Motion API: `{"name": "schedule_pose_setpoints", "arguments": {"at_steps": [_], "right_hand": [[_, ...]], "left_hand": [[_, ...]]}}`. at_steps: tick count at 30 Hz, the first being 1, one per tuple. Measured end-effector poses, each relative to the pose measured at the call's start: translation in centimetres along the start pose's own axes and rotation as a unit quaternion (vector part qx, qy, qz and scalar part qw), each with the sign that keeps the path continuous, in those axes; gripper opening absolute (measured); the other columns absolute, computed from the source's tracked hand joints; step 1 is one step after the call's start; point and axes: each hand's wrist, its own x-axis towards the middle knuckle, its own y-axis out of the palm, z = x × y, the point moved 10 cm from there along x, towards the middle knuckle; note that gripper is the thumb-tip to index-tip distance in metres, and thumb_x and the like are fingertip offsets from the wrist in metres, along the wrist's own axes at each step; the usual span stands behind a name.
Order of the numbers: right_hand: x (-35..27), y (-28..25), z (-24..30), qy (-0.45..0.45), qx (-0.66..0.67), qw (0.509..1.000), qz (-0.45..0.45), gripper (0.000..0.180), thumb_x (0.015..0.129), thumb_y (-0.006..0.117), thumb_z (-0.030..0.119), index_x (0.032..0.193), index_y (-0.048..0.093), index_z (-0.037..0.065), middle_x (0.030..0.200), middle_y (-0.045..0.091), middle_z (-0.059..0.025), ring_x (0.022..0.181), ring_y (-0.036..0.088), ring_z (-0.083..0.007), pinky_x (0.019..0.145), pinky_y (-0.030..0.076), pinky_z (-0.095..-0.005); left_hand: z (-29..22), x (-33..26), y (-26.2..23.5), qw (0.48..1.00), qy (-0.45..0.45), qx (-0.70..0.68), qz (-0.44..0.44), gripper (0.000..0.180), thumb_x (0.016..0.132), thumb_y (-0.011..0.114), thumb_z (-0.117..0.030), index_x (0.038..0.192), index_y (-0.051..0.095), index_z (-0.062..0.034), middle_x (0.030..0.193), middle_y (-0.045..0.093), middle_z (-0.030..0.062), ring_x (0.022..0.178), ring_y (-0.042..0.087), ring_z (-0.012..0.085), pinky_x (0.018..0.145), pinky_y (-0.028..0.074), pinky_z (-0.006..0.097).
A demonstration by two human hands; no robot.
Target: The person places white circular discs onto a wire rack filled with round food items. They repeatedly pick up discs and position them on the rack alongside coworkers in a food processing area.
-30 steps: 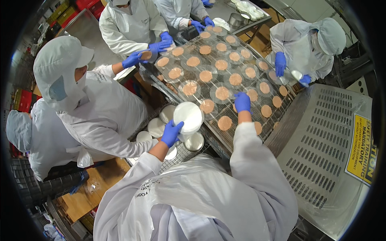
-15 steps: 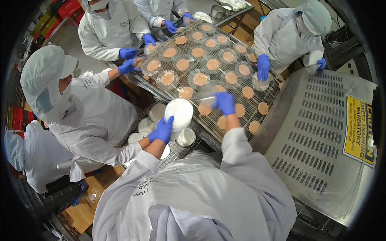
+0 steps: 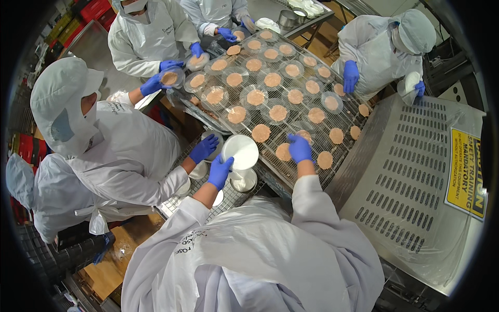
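My left hand (image 3: pixel 221 172), in a blue glove, holds up a stack of round white sheets (image 3: pixel 242 151) beside the conveyor's near edge. My right hand (image 3: pixel 300 149), also gloved, is low over the wire-mesh conveyor (image 3: pixel 328 179). Its fingertips are at a clear film disc (image 3: pixel 301 126) that lies over a flat round patty (image 3: pixel 305 136), partly hidden by the hand. Another bare patty (image 3: pixel 283 152) lies just left of that hand, and one more patty (image 3: pixel 325 160) to its right. Many other patties in loose rows have clear discs on them.
Round tubs with white contents (image 3: pixel 243 180) stand on a wire rack to my left; a co-worker's gloved hand (image 3: pixel 204 148) reaches there. That person's other hand holds a film-covered patty (image 3: pixel 169 78). More co-workers stand around the conveyor. A slotted metal cover (image 3: pixel 410 171) flanks the right side.
My right hand has carried the film disc right and down onto a patty. Patties have shifted slightly away to the left. The left co-worker has lifted a patty; the right co-worker's hand has left a disc.
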Motion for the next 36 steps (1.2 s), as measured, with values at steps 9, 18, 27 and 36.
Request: {"name": "schedule_pose_setpoints", "arguments": {"at_steps": [9, 18, 27, 36], "right_hand": [[-0.6, 3.0, 10.3, -0.040, 0.386, 0.922, -0.004, 0.026, 0.082, 0.062, 0.025, 0.092, 0.064, 0.002, 0.084, 0.065, -0.0160, 0.077, 0.061, -0.0244, 0.069, 0.047, -0.0369], [3.5, -16.3, -4.3, 0.051, 0.013, 0.941, -0.335, 0.022, 0.081, 0.057, 0.014, 0.099, 0.065, 0.004, 0.085, 0.065, -0.0209, 0.074, 0.063, -0.0297, 0.069, 0.048, -0.0379], [1.2, -2.2, -5.1, 0.063, -0.021, 0.977, -0.203, 0.025, 0.081, 0.054, 0.009, 0.104, 0.064, 0.006, 0.084, 0.065, -0.0180, 0.065, 0.061, -0.0279, 0.064, 0.049, -0.0359], [-6.3, 4.3, 13.3, -0.100, 0.171, 0.979, 0.039, 0.024, 0.085, 0.052, 0.016, 0.101, 0.063, 0.002, 0.092, 0.065, -0.0181, 0.082, 0.063, -0.0321, 0.074, 0.049, -0.0367]], "left_hand": [[-0.2, 0.8, 1.2, 0.997, 0.054, 0.010, -0.048, 0.042, 0.085, 0.063, -0.019, 0.118, 0.052, 0.0055, 0.108, 0.060, 0.0128, 0.094, 0.059, 0.0184, 0.081, 0.047, 0.030], [1.3, -1.9, -2.2, 0.997, -0.005, -0.040, -0.062, 0.042, 0.084, 0.064, -0.017, 0.118, 0.053, 0.0047, 0.109, 0.060, 0.0111, 0.094, 0.059, 0.0174, 0.082, 0.047, 0.030], [0.7, -0.3, -1.0, 0.999, -0.026, -0.014, 0.032, 0.045, 0.085, 0.063, -0.017, 0.123, 0.049, 0.0019, 0.114, 0.058, 0.0090, 0.100, 0.056, 0.0165, 0.085, 0.046, 0.030], [1.3, -2.0, -0.2, 0.999, -0.006, -0.020, 0.030, 0.045, 0.085, 0.063, -0.018, 0.123, 0.049, 0.0032, 0.115, 0.058, 0.0111, 0.100, 0.057, 0.0180, 0.086, 0.046, 0.030]]}}
